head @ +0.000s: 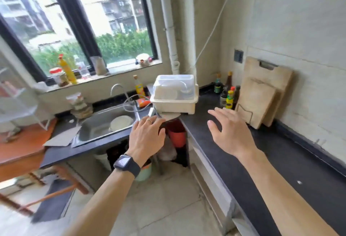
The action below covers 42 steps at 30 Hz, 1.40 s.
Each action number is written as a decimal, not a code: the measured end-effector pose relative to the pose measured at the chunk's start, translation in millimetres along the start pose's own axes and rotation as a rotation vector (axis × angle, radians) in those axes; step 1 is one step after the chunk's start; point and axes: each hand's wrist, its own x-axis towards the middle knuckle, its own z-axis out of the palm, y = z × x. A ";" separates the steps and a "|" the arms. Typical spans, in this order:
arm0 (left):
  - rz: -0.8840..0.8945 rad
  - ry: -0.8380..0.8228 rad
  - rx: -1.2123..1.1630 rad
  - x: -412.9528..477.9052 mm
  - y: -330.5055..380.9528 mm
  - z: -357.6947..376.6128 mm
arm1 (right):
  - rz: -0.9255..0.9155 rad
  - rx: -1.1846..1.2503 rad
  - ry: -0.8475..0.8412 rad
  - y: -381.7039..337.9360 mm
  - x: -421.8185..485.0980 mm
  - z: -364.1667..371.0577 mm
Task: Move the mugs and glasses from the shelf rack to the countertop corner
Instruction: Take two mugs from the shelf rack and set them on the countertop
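Note:
Both my hands are stretched out in front of me with nothing in them. My left hand (148, 134), with a ring and a dark wristwatch, hovers over the gap between the sink and the dark countertop (243, 160), fingers loosely spread. My right hand (227, 130) hangs open above that countertop, palm down. A white wire shelf rack (16, 104) stands blurred at the far left edge. I cannot make out any mugs or glasses on it. The countertop corner (207, 89) lies behind a cream dish box (175, 95) with a clear lid.
A steel sink (104, 123) holds a white plate. Sauce bottles (227, 93) and two wooden cutting boards (262, 93) lean at the right wall. Jars and bottles line the windowsill (84, 78). A red bin (177, 134) sits under the counter, and an orange table (22, 142) is at left.

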 end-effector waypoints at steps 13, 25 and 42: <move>-0.384 0.086 0.142 -73.7 -287.6 -114.4 | -0.435 0.076 -0.095 -285.0 76.4 133.0; -0.563 0.140 0.157 -83.2 -540.5 -177.0 | -0.564 0.150 -0.141 -520.3 148.9 252.9; -0.557 0.061 0.197 82.6 -786.4 -105.0 | -0.566 0.112 -0.174 -650.9 356.8 442.4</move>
